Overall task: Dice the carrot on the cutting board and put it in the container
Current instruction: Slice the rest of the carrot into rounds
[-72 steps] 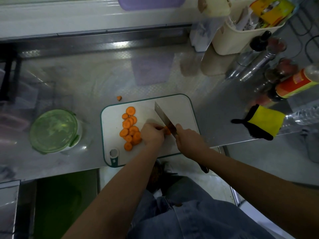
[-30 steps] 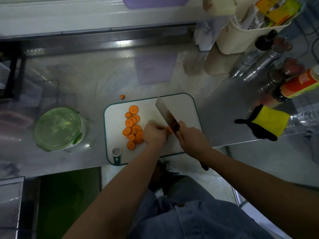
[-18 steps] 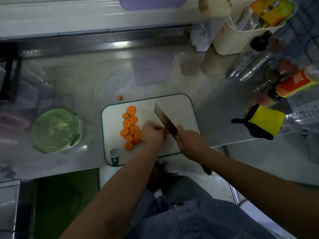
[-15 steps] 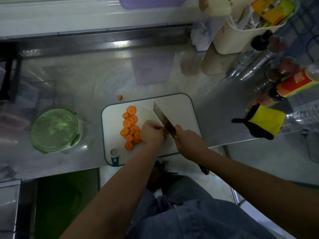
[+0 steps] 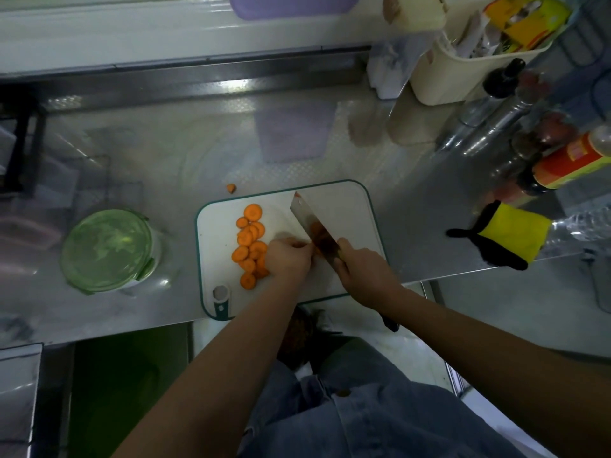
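Head view: carrot slices (image 5: pixel 248 243) lie heaped on the cutting board (image 5: pixel 350 206) just beside the left hand (image 5: pixel 287 259), whose curled fingers pin a mostly hidden carrot stub. As half a second ago, the knife (image 5: pixel 310 226), gripped by the right hand (image 5: pixel 362 269), stands right beside those fingertips.

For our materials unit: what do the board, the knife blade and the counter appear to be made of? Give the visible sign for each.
The board looks plastic: matt white, with a moulded green rim. The knife blade is metal, likely steel: grey, shiny, reflective. The counter seems stainless steel: grey, glossy, mirroring things behind it.
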